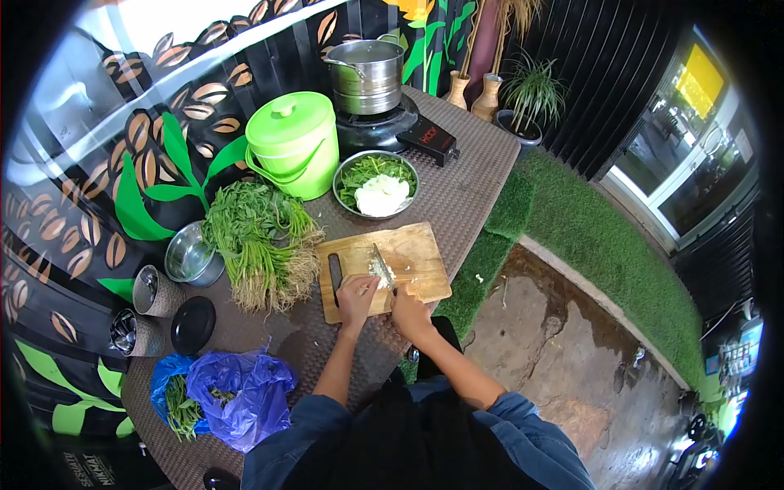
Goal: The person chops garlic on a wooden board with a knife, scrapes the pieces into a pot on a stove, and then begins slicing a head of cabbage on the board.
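Note:
My right hand (411,313) is wrapped round the handle of a kitchen knife (381,263), whose blade points away from me over a wooden cutting board (420,245). Finely chopped white bits (382,278) lie around the blade, perhaps garlic or onion. My left hand (357,300) rests on the board left of the knife, fingers bent together by the bits; whatever they pinch is too small to make out. Beyond the board stands a metal bowl (337,196) with cut greens (382,168) and white slices (382,196).
Left of the board lies a big bunch of rooted greens (261,237). A lidded green bucket (294,147) stands behind it, near a steel pot (367,77) on a black stove (371,135). Blue plastic bags (241,396), a glass bowl (194,255) and cutlery holders (155,294) are at left.

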`<act>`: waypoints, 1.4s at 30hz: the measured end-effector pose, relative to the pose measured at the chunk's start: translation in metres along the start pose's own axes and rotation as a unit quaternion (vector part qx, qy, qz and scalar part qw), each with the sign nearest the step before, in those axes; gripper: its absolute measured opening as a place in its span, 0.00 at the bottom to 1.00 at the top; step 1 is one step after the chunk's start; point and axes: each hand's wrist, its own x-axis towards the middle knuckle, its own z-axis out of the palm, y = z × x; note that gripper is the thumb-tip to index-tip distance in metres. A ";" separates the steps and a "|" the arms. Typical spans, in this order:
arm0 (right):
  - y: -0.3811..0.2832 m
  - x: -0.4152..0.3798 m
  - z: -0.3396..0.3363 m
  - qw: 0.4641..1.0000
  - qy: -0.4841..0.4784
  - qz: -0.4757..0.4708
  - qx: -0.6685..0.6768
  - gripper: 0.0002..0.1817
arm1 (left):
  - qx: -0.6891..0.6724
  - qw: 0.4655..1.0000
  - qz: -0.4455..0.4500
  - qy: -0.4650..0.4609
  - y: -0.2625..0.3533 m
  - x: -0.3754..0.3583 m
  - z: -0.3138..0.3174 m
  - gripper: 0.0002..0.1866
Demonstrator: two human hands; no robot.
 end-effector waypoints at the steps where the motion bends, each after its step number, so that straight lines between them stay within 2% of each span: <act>1: 0.002 0.000 0.009 1.000 0.001 0.001 0.000 0.18 | 0.010 1.000 -0.014 0.016 0.000 0.001 0.001 0.07; 3: 0.004 0.002 0.020 0.999 0.022 -0.021 -0.044 0.18 | -0.013 0.999 -0.045 0.021 -0.001 0.006 0.002 0.08; 5: 0.006 0.006 0.016 0.999 0.014 -0.028 -0.029 0.17 | -0.033 0.996 -0.077 0.029 -0.001 0.009 0.002 0.09; 7: 0.004 0.011 -0.001 0.999 -0.040 -0.006 0.011 0.18 | 0.009 0.994 -0.107 -0.010 0.004 0.014 0.003 0.08; 16: -0.006 0.024 -0.033 0.993 -0.110 -0.008 -0.035 0.18 | 0.039 0.997 -0.065 -0.011 -0.001 0.009 0.013 0.06; 20: -0.011 0.014 -0.025 0.993 -0.110 -0.019 -0.047 0.18 | 0.043 0.997 -0.061 -0.013 -0.003 0.006 0.013 0.05; 22: -0.006 0.006 0.000 1.000 -0.024 0.014 0.008 0.19 | 0.068 0.997 -0.032 0.007 -0.003 0.007 0.014 0.05; 25: -0.002 -0.001 0.019 1.000 0.007 0.011 -0.011 0.18 | 0.056 0.997 -0.044 0.000 -0.001 0.007 0.014 0.04; 29: 0.006 0.012 0.010 0.999 -0.007 -0.025 -0.021 0.19 | 0.067 0.997 -0.045 -0.004 0.002 0.006 0.014 0.04; 30: 0.005 0.017 0.006 0.999 -0.031 -0.008 -0.024 0.20 | 0.080 0.996 -0.035 0.001 0.002 0.006 0.015 0.04; 34: 0.001 0.004 0.007 1.000 -0.024 -0.002 -0.005 0.20 | 0.089 0.995 -0.032 0.004 0.002 0.006 0.014 0.05; 36: -0.004 -0.002 0.016 0.999 -0.027 0.033 -0.008 0.20 | 0.085 0.996 -0.029 0.000 0.002 0.006 0.013 0.05; 40: -0.002 0.015 0.013 0.998 -0.047 0.034 0.013 0.21 | 0.087 0.996 -0.027 -0.001 0.003 0.005 0.013 0.05; 42: 0.001 0.027 -0.001 0.998 -0.065 0.005 0.010 0.20 | 0.089 0.996 -0.026 -0.001 0.003 0.006 0.013 0.05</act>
